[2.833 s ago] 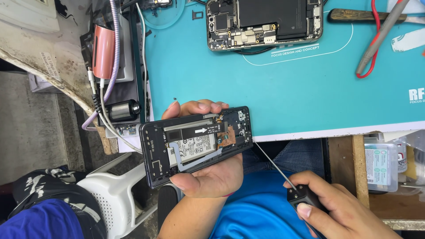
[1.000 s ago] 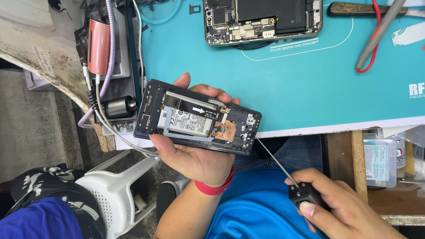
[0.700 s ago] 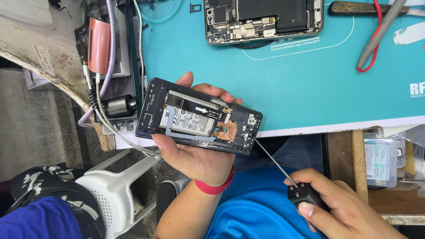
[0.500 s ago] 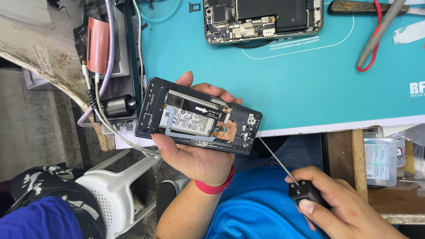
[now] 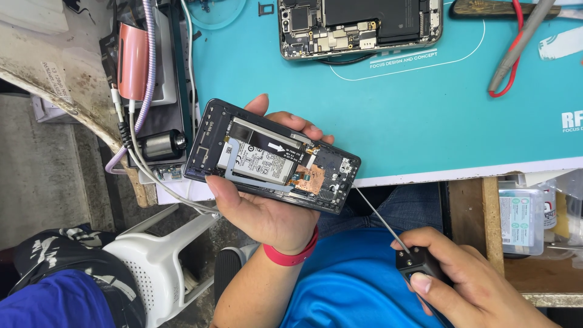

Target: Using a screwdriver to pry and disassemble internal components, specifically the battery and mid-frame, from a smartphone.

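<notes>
Holding the opened phone (image 5: 273, 159) mid-frame, left hand (image 5: 267, 206) wrapped around it, back cover already off, battery and boards showing. Right hand (image 5: 467, 285), lower right, fingers closed on a thin screwdriver (image 5: 395, 234) whose tip touches the phone's right end; looks like screws still left

This is a phone repair workshop. A teal repair mat (image 5: 425, 115) covers the tabletop (image 5: 473, 167), carrying a second opened phone (image 5: 359, 25) with bare circuit boards, a red-cabled probe (image 5: 516, 51) and tangled charging cables (image 5: 136, 121). The left hand (image 5: 267, 206) holds a disassembled phone (image 5: 271, 156) with exposed battery, and the right hand (image 5: 461, 285) grips a fine screwdriver (image 5: 388, 228).
</notes>
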